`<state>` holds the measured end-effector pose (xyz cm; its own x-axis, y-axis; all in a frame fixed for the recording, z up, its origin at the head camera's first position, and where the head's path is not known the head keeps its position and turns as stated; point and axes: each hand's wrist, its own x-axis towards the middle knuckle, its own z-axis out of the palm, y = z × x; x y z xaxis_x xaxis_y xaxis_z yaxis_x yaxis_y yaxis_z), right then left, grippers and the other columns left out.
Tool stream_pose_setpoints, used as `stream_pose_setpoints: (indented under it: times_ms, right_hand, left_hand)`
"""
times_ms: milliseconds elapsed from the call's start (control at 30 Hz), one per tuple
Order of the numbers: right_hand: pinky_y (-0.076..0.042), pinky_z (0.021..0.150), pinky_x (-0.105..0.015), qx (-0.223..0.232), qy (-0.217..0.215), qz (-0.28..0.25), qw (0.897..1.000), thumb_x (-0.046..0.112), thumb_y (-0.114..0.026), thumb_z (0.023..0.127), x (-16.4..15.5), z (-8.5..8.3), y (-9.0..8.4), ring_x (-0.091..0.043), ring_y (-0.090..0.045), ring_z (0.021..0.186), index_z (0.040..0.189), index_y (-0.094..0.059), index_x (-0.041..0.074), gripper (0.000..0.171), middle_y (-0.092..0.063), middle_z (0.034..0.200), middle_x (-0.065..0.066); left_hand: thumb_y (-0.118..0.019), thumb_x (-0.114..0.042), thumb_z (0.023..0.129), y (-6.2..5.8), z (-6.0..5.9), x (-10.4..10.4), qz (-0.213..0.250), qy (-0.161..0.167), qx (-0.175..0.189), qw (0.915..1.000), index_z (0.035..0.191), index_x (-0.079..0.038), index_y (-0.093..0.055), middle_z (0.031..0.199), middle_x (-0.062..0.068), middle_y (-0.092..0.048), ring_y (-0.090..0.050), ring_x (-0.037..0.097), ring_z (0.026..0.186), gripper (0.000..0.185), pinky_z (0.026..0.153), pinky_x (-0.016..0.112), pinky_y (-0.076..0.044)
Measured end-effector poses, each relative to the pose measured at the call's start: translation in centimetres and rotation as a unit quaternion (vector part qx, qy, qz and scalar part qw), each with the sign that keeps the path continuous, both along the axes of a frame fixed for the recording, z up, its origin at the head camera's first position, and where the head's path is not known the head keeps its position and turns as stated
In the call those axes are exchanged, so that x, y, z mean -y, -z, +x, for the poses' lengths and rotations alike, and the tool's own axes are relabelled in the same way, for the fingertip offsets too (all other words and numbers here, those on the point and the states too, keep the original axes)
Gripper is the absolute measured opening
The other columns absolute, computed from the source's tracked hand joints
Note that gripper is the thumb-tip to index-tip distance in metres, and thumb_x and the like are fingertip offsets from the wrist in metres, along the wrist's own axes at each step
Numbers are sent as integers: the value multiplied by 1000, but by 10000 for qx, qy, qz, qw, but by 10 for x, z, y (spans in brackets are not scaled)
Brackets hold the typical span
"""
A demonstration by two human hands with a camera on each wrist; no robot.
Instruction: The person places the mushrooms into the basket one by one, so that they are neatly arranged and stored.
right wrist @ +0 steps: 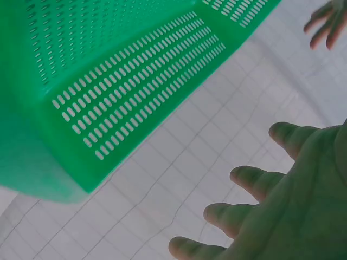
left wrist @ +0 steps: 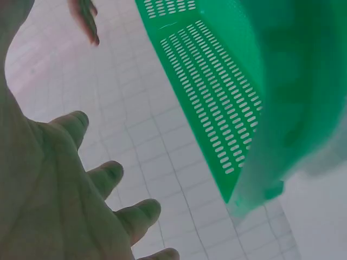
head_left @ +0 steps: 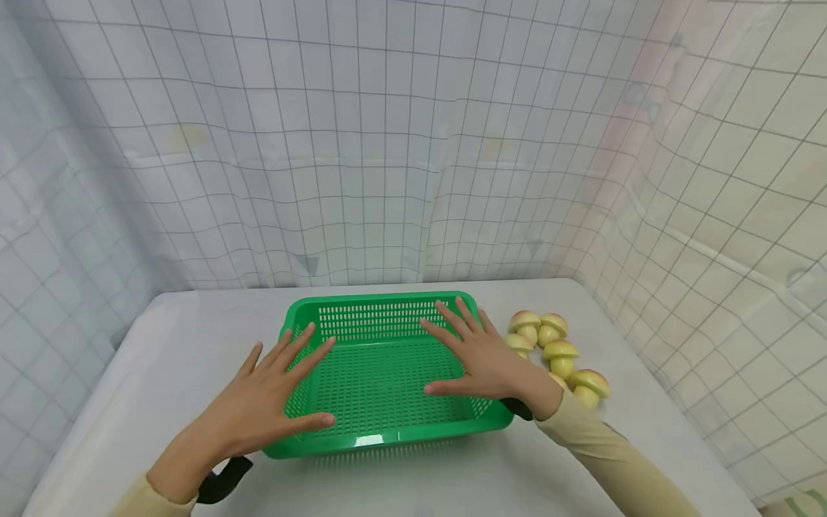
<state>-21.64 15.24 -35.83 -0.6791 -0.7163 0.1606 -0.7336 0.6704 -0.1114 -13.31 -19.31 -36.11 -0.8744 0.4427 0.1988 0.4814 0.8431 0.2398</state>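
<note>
A white tabletop (head_left: 161, 359) (walled by gridded sheeting (head_left: 388, 143)) carries a green basket (head_left: 381, 316) mid-table; left hand (head_left: 271, 395) and right hand (head_left: 481, 355) hover flat-fingered over it, holding nothing; toy mushrooms (head_left: 558, 352) near the right edge.

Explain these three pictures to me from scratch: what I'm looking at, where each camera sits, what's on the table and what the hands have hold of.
There is no machine here: these are a person's two bare hands, filmed by three cameras at once. The wide picture comes from a camera on the person's head, looking forward and down. The other two come from cameras strapped to each wrist, so they look out past the palm from very close.

On the white table sits a green slotted plastic basket, with nothing visible inside it. To its right lies a cluster of small yellow toy mushrooms with reddish caps.

The left hand is spread flat over the basket's left side, and the right hand over its right side. Both have straight fingers and hold nothing. Whether they touch the rim cannot be told.
</note>
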Motion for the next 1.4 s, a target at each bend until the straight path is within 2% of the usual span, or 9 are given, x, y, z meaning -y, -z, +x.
stream_pose_setpoints:
  times_ms: [100,233,367,433,633,800,967,1167,1400]
  right_hand:
    - [-12,107,-57,85,129,-318,9994,72,-47,83,-9,-1,0,-32,2,141,154,-15,25,90,-4,158,-5]
    - [-27,104,-52,130,439,-697,9965,68,-49,85,-25,-1,2,-30,-15,140,153,-18,24,87,-16,156,-4]
    - [-35,100,-49,275,818,-1136,9898,63,-51,88,-42,0,6,-27,-32,134,152,-24,20,81,-29,151,-5]
    - [-35,100,-48,364,985,-1354,9852,59,-52,89,-50,0,8,-25,-37,131,150,-28,18,78,-35,148,-5]
    - [-42,91,-51,445,1539,-1665,9729,53,-52,93,-73,0,15,-26,-46,124,146,-39,17,65,-48,139,-5]
    - [-42,84,-58,434,1937,-1935,9608,46,-51,96,-94,-2,19,-34,-53,114,143,-42,13,58,-54,132,-12]
    - [-42,82,-58,405,2340,-2128,9478,45,-50,97,-118,-4,27,-36,-54,111,142,-43,11,57,-47,138,-14]
    - [-43,80,-59,522,2888,-2192,9305,46,-48,97,-149,1,42,-42,-51,111,143,-39,4,63,-45,136,-23]
    - [-43,75,-59,712,3528,-1845,9145,52,-46,96,-166,12,49,-49,-51,108,143,-34,-4,74,-42,131,-33]
  left_hand:
    - [-57,-70,79,5,12,7,193,-253,-42,9995,154,-30,-13,157,4,-7,-13,38,139,95,107,57,-8]
    - [-61,-67,77,20,26,14,491,-597,-55,9970,154,-29,-11,157,6,-10,-19,41,136,99,109,53,-8]
    - [-66,-62,77,39,36,18,879,-900,170,9919,154,-28,-10,157,7,-9,-23,45,133,101,105,59,-13]
    - [-68,-59,78,48,41,19,1064,-1035,342,9883,154,-27,-10,157,8,-8,-25,48,131,101,100,64,-20]
    - [-70,-54,79,67,45,18,1444,-1218,722,9793,154,-23,-9,156,9,-9,-33,48,127,102,82,66,-38]
    - [-69,-54,79,74,45,13,1600,-1373,818,9741,154,-25,-5,157,7,-3,-34,49,126,103,78,64,-42]
    - [-67,-57,79,78,47,10,1635,-1675,873,9683,154,-28,2,157,7,-1,-33,48,127,106,74,62,-44]
    - [-67,-49,83,86,45,8,2023,-1671,670,9626,154,-29,-2,156,7,-5,-30,48,128,98,76,66,-41]
    - [-74,-34,82,102,38,5,2433,-1609,-149,9564,153,-25,-15,155,9,-16,-26,37,133,93,82,65,-38]
